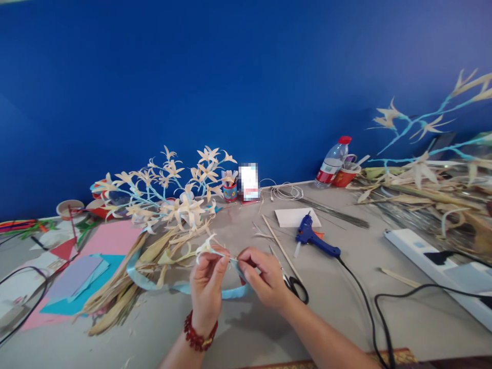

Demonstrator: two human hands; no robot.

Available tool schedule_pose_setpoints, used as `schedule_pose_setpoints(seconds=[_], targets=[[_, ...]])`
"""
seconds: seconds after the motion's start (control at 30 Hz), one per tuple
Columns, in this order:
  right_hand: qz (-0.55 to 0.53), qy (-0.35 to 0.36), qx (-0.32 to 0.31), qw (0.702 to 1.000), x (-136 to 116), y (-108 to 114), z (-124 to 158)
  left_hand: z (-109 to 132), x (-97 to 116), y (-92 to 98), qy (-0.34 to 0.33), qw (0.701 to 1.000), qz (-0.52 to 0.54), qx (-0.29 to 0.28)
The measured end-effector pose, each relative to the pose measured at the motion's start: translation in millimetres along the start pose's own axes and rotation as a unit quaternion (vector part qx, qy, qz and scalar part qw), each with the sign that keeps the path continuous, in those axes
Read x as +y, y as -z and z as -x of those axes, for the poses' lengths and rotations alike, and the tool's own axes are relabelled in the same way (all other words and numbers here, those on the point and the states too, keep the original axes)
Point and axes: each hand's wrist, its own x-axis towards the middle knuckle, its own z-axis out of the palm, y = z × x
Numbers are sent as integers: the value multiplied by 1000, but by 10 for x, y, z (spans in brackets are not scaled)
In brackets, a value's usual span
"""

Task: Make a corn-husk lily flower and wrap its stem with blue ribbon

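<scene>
My left hand (206, 284), with a red bead bracelet on the wrist, pinches the thin stem just below a small cream husk flower (204, 247). My right hand (264, 277) pinches the same stem a little to the right, where a light blue ribbon (161, 285) meets it. The ribbon trails down and left across the grey table (338, 318). Both hands are held above the table's middle, fingers closed. Black-handled scissors (296, 288) lie just right of my right hand.
A blue glue gun (315, 239) with a black cord lies to the right, by a wooden stick (280, 247). Dried husks (126, 287) and coloured paper sheets (88, 266) lie left. A flower branch (172, 195), a water bottle (331, 163) and a red cup (346, 176) stand at the back.
</scene>
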Motion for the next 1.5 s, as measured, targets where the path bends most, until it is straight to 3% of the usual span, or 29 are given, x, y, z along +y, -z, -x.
schedule_pose_setpoints(seconds=[0.57,0.93,1.1,1.23,1.37,1.5], targets=[[-18,-14,16,1000,25,2,-23,-40,11,0,41,998,29,40],[-153,-118,19,981,87,41,-28,-64,4,20,36,998,26,51],[3,-82,-22,996,-181,143,10,-81,-23,42,24,998,8,51],[160,-40,-24,986,-377,123,371,-74,-35,57,34,998,4,43],[282,-26,-23,959,-237,187,807,-49,-19,56,21,999,33,30],[436,-118,11,892,55,413,1057,-10,30,12,20,999,44,2]])
